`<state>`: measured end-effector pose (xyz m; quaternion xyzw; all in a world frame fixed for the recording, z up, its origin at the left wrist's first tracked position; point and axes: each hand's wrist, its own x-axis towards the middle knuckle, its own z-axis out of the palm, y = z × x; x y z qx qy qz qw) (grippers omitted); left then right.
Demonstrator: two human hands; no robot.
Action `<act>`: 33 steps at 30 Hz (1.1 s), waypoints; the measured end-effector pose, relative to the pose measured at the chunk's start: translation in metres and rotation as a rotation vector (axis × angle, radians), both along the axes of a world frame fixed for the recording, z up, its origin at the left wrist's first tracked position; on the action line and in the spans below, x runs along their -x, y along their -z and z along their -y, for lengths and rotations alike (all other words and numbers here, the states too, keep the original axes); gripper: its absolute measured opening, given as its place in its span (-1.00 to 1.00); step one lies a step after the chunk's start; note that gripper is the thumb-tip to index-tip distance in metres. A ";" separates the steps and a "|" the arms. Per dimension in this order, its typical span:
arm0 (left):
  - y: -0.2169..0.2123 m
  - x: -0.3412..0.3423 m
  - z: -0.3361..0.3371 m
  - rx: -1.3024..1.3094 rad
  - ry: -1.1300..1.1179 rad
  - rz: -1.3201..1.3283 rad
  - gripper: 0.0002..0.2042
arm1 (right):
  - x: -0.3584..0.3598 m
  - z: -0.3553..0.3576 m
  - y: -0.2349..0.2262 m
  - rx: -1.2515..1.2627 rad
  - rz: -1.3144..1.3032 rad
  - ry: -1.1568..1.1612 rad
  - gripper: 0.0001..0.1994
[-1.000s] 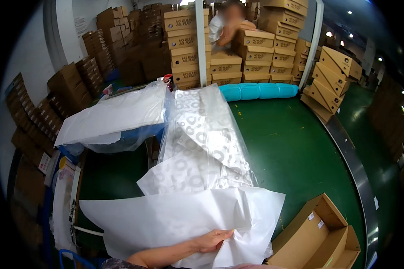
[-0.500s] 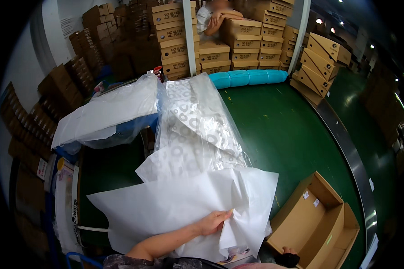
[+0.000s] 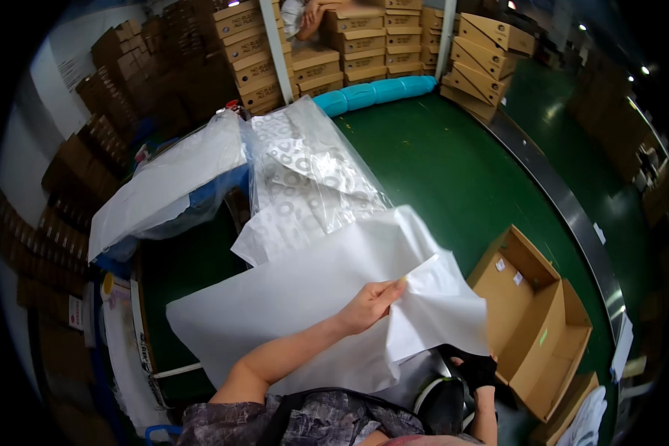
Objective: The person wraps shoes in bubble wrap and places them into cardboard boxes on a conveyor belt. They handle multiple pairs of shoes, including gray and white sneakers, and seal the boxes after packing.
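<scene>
The green table point(image 3: 424, 163) is partly hidden by paper point(image 3: 290, 297) in the left hand point(image 3: 369, 306).

The white sheet point(image 3: 297, 286) is smooth paper with a soft sheen, creased at one end. Glossy clear plastic point(image 3: 357, 182) lies over patterned paper point(image 3: 286, 175). The table point(image 3: 424, 149) is smooth and faintly shiny, its edge point(image 3: 569, 201) polished metal. The box point(image 3: 524, 312) is matt cardboard; the turquoise cushion point(image 3: 375, 93), shiny plastic. The partly hidden black glove point(image 3: 479, 369) is probably matt cloth.
</scene>
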<state>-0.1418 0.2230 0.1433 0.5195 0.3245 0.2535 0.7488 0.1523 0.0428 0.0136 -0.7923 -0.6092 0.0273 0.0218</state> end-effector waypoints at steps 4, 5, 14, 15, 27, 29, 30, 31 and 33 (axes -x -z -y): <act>-0.025 -0.041 0.020 -0.259 0.113 -0.045 -0.68 | 0.068 0.006 -0.106 0.261 -0.664 -0.019 -0.18; -0.025 -0.060 0.028 -0.303 0.122 0.068 -0.68 | 0.067 0.020 -0.098 -0.128 -0.733 -0.323 -0.20; -0.047 -0.158 0.095 -0.053 0.338 0.318 -0.66 | 0.078 0.036 -0.133 -0.721 -1.535 0.409 -0.63; -0.052 -0.161 0.097 -0.055 0.302 0.232 -0.64 | 0.072 0.033 -0.158 -0.597 -1.421 0.559 -0.72; 0.026 -0.143 0.035 -1.759 0.327 -0.584 -0.41 | -0.238 0.159 -0.023 -1.644 -1.465 1.227 -0.57; 0.030 -0.130 0.005 -1.746 0.215 -0.820 -0.35 | -0.274 0.171 0.000 -1.775 -1.399 1.194 -0.58; 0.026 -0.129 -0.006 -1.653 0.186 -0.867 -0.32 | -0.287 0.176 0.011 -1.732 -1.425 1.193 -0.58; 0.025 -0.136 -0.011 -1.556 0.150 -0.883 -0.28 | -0.298 0.193 0.021 -1.694 -1.417 1.193 -0.58; 0.025 -0.128 -0.026 -1.268 0.032 -0.882 -0.20 | -0.330 0.180 0.046 -1.580 -1.481 1.167 -0.58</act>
